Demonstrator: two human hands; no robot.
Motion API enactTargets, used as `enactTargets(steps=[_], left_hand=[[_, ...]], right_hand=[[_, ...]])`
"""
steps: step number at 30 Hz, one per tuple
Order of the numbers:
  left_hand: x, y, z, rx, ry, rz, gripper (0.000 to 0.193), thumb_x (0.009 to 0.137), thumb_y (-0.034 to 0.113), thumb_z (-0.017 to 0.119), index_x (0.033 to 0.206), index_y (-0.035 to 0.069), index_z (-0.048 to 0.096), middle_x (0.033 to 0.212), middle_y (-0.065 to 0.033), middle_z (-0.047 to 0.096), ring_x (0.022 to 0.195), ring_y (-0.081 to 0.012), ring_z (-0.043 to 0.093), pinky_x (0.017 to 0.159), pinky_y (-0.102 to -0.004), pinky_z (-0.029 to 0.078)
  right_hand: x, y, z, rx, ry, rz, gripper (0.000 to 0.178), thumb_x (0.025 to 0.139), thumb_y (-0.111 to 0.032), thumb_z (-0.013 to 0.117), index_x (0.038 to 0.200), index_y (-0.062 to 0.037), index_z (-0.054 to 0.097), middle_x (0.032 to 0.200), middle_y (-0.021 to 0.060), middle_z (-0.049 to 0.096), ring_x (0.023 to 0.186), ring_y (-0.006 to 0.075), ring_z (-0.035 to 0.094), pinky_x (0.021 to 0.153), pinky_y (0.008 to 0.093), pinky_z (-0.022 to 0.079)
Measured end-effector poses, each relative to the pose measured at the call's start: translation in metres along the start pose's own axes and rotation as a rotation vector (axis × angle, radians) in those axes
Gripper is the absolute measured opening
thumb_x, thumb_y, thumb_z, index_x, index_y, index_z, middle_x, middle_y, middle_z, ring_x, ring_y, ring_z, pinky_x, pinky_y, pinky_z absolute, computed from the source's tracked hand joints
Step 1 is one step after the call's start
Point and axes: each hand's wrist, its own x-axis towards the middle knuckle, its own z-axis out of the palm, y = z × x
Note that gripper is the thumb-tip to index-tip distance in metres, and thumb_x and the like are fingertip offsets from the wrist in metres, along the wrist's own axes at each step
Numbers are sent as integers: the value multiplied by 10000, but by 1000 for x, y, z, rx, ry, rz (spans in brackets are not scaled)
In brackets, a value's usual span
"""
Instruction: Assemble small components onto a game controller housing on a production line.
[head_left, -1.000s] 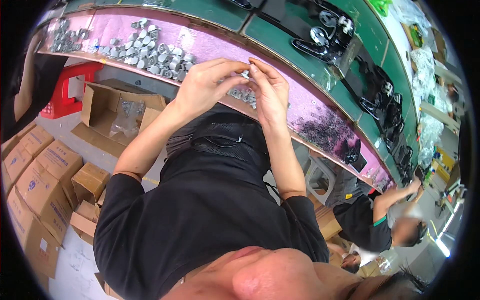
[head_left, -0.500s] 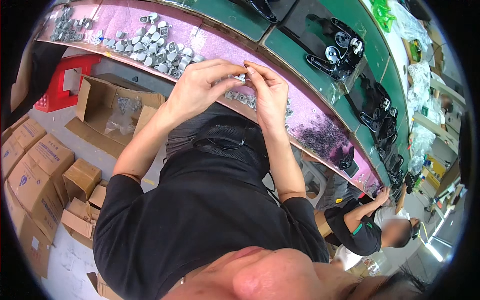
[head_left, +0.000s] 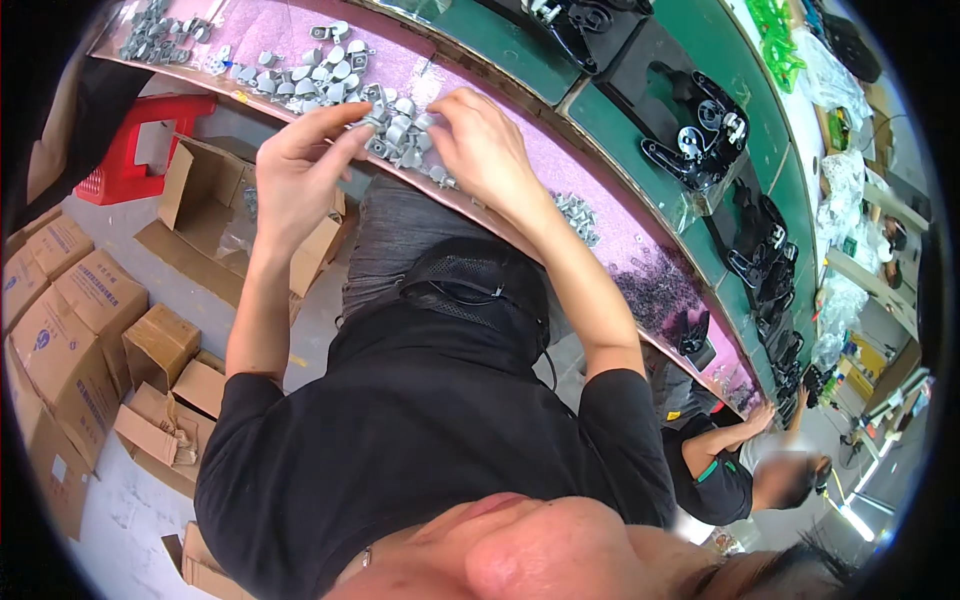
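Note:
Grey rounded parts lie heaped along the pink work surface in front of me. My left hand is at the near edge of the heap, thumb and forefinger closed on a small grey part. On the heap's right side is my right hand, its fingers bent and slightly apart beside a cluster of the same parts. Nothing shows between the right fingers, though the palm side is partly hidden. Small grey pieces lie beyond my right forearm.
Small dark pieces are spread farther right. Black glossy assemblies rest on the green bench behind. Cardboard boxes and a red stool stand at the left. A co-worker works at the far right.
My hands were together over the pink surface around a small part. Now they are apart: the left has moved left and the right has moved left to the grey heap.

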Motion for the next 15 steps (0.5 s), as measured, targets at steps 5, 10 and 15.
enactTargets(steps=[5, 10, 15], left_hand=[[-2, 1, -10, -28, 17, 3, 249, 966, 19, 742, 1213, 20, 770, 979, -21, 744, 798, -52, 677, 612, -190, 510], [0, 5, -3, 18, -27, 21, 254, 963, 19, 742, 1216, 25, 768, 1005, -23, 743, 800, -56, 674, 600, -192, 511], [0, 15, 3, 35, -100, 37, 247, 954, 28, 749, 1200, 16, 769, 1018, -38, 746, 788, -67, 670, 597, -203, 519]], right_hand=[[22, 3, 13, -175, -123, -108, 252, 867, -94, 701, 1099, 3, 721, 1078, 172, 665, 1092, 383, 658, 917, 488, 546], [25, -2, 15, -273, -168, -116, 236, 853, -92, 696, 1059, 15, 741, 1014, 191, 685, 981, 407, 687, 879, 487, 567], [11, 0, -13, 522, -99, 262, 308, 934, -46, 679, 1224, 49, 720, 1089, 194, 750, 957, 277, 752, 855, 380, 617]])
